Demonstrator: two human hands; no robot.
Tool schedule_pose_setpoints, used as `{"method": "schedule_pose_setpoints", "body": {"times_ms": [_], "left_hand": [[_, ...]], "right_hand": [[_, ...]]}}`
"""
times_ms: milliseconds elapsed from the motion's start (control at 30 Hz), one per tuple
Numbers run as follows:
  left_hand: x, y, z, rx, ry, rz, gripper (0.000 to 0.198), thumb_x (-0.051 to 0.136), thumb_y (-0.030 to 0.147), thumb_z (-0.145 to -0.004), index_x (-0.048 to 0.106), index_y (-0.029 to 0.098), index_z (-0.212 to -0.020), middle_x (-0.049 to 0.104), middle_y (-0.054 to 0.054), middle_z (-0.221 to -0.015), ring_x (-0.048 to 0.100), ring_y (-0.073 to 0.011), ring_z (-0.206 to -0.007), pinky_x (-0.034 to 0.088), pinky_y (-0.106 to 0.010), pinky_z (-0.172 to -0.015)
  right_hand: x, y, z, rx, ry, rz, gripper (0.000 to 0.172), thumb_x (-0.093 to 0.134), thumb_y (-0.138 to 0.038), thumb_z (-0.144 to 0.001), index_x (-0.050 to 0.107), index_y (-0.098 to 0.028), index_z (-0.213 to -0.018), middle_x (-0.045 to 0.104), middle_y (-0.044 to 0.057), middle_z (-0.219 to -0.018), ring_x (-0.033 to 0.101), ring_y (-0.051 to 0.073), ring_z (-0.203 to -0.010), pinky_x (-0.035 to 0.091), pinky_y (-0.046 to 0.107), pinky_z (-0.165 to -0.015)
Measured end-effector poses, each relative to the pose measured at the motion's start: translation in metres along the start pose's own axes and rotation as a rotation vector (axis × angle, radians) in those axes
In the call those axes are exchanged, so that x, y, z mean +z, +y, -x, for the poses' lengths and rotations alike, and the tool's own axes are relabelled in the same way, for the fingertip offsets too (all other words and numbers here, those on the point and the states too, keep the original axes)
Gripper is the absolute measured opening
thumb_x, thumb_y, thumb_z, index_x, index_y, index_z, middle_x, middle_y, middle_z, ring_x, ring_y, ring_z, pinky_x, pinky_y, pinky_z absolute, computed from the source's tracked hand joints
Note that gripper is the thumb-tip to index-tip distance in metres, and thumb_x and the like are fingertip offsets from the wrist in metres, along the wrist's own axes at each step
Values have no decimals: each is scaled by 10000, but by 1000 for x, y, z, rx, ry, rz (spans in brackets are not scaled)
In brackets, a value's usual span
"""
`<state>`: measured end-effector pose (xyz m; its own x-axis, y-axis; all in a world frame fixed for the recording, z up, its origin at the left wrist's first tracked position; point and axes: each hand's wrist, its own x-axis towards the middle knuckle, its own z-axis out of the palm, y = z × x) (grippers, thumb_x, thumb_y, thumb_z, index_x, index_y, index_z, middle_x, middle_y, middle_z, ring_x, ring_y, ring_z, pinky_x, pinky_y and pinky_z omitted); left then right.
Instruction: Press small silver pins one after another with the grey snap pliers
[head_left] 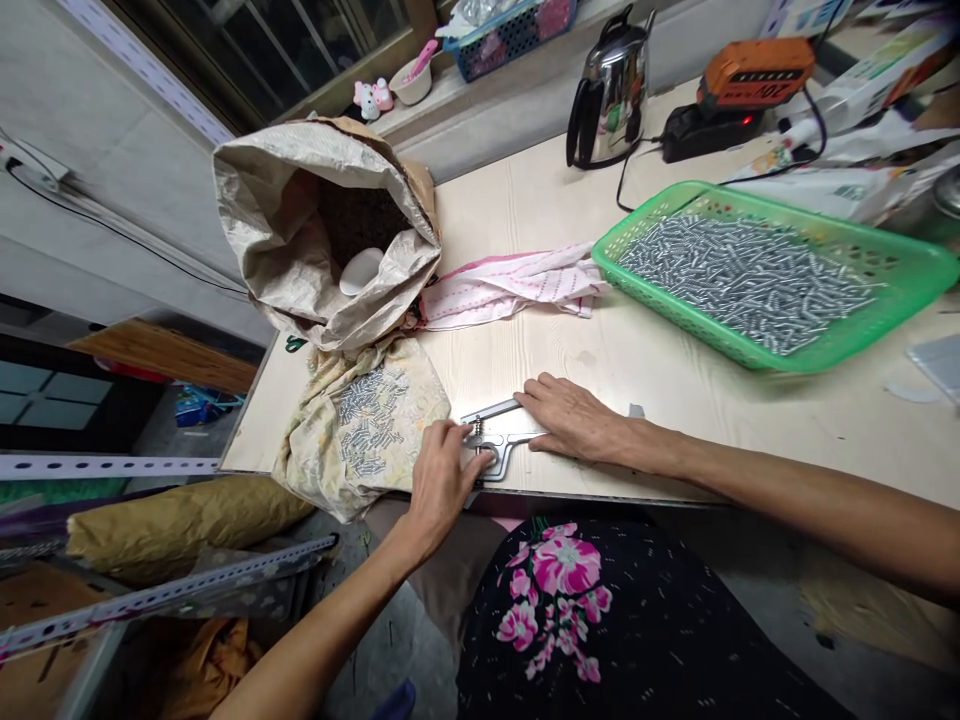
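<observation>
A silver metal hand tool [514, 437] with two long arms and a small coil spring lies at the table's front edge. My left hand [442, 470] is closed, its fingertips and thumb pinching the spring end. On the opposite end, my right hand [574, 418] grips the arms between fingers and thumb. Whether a small part sits under my left fingertips is hidden. Just left of the tool, several small silver metal pins [371, 420] lie spread on a yellowish patterned cloth [431, 385].
A green plastic basket [825, 360] full of similar metal pins stands at the right. Behind the cloth is an open woven sack [262, 170] with dark contents. A pink-white towel [517, 285], a steel kettle [619, 90] and an orange battery [757, 72] on a charger sit farther back.
</observation>
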<state>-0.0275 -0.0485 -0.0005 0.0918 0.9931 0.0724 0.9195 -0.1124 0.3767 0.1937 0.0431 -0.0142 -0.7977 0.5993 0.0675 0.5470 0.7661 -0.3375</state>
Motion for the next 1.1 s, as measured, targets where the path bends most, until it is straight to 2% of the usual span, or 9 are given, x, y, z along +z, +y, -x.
{"method": "schedule_pose_setpoints", "body": {"times_ms": [133,233,400,567,633,833,900,1033,1100], "left_hand": [[6,13,-28,340,-172,-80,641,704,368,-813,427,180,-1361,461,-155,-1417,408,-311,-1308,377,-485,-1079],[8,19,-47,391,-307,-95,650,692,384,-822,410,155,-1361,520,-153,-1342,482,-296,-1205,430,-455,-1029],[6,31,-58,395,-396,-163,587,692,327,-825,440,114,-1310,557,-144,-1212,492,-289,-1109,462,-436,-962],[11,39,-57,392,-444,-199,247,605,263,-892,562,124,-1092,597,-98,-1053,513,-252,-1016,476,-376,-887],[14,39,-54,379,-428,-203,138,549,261,-926,586,144,-989,606,-78,-983,521,-237,-972,480,-357,-842],[22,34,-51,369,-360,-167,153,517,268,-945,612,158,-896,631,-68,-908,555,-227,-933,502,-349,-808],[27,33,-45,345,-291,-165,146,542,250,-929,613,142,-998,647,-92,-995,571,-246,-996,515,-376,-850],[46,33,-17,303,-29,-126,346,519,204,-932,507,122,-1268,519,-183,-1364,458,-294,-1302,441,-471,-1047],[56,36,0,337,44,-97,387,493,211,-944,470,130,-1322,447,-186,-1450,365,-300,-1390,395,-493,-1100]], "right_hand": [[1,1,2,4,5,-27,531,785,-394,-720,525,-129,-1099,554,116,-1056,484,265,-948,438,367,-798],[1,3,6,68,-11,-10,680,833,-460,-631,523,-112,-1126,549,135,-1073,486,284,-962,444,376,-794],[-3,-1,12,96,-16,56,417,788,-412,-719,584,-133,-950,570,112,-968,507,260,-908,439,360,-763],[0,-5,14,59,-14,33,200,660,-322,-863,591,-137,-890,598,102,-909,526,226,-854,422,333,-737],[4,-6,14,68,-28,-8,150,605,-283,-903,588,-138,-866,610,93,-889,535,212,-839,418,324,-746],[8,-4,13,69,-37,-68,167,537,-259,-943,585,-153,-823,608,73,-838,532,194,-798,404,305,-718],[5,1,14,55,-6,-45,162,577,-300,-920,601,-145,-877,600,91,-894,525,212,-841,407,313,-737],[-2,18,13,-21,32,-32,415,643,-473,-851,599,-127,-1076,569,132,-1013,495,260,-927,406,361,-807],[-4,26,11,-48,6,-53,350,532,-446,-925,606,-143,-1084,576,120,-981,503,242,-890,396,363,-810]]}}
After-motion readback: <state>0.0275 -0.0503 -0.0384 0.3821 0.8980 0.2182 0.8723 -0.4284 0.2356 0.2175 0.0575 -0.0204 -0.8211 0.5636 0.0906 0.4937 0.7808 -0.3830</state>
